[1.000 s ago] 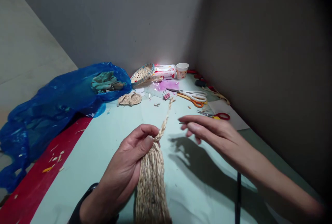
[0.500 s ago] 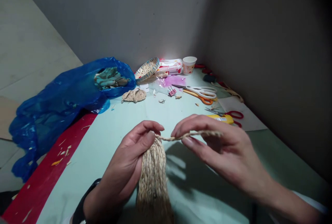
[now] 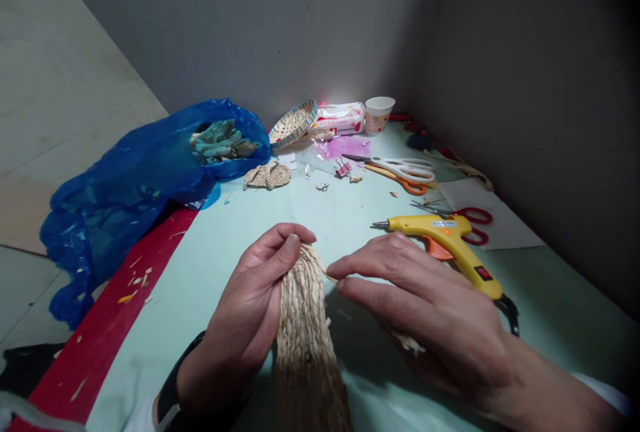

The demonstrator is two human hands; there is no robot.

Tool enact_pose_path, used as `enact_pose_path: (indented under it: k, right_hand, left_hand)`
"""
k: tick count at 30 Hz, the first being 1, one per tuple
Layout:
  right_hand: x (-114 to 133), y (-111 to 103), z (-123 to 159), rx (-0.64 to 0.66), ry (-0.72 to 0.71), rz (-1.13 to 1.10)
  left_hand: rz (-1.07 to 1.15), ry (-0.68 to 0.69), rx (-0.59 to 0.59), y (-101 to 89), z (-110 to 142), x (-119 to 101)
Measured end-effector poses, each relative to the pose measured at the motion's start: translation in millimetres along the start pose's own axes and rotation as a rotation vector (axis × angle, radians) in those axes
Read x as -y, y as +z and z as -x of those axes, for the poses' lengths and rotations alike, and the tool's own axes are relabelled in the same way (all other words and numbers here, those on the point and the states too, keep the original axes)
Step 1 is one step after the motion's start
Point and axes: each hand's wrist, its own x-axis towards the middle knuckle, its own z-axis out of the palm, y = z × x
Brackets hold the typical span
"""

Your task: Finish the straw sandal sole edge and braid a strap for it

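One plaited straw strip (image 3: 303, 309), extended below the pinching fingers of the left hand (image 3: 253, 292), is held at its top, seemingly for steadiness while its cord (image 3: 326, 275) is gripped nearby by the right hand (image 3: 435, 305).

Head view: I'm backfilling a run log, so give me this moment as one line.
Left hand: holding woven strip | right hand: pinching cord | glue gun: beyond right hand

We're peering forward and down from one head cam, pretty close over the table (image 3: 210, 239), left hand (image 3: 253, 289) and right hand (image 3: 435, 305) low center, grey wall (image 3: 250, 25) up top.
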Motion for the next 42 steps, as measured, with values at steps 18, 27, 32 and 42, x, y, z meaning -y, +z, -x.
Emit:
enact_pose_path:
  k: [18, 27, 32, 42]
  right_hand:
    - [1.9, 11.1, 6.0, -0.023, 0.020, -0.008]
    - [8.3, 12.3, 3.1, -0.030, 0.071, 0.064]
    - [6.1, 16.1, 5.2, -0.035, 0.044, 0.054]
    - [11.9, 26.7, 6.3, -0.100, 0.103, 0.125]
  left_hand:
    - [0.037, -0.008, -0.042, 1.0, -1.7, 3.3]
    - [0.026, -0.032, -0.013, -2.0, -3.1, 4.0]
    - [0.038, -0.031, -0.047, -0.2, -4.2, 5.1]
    - [0.059, -0.049, -0.037, -2.1, -3.1, 4.0]
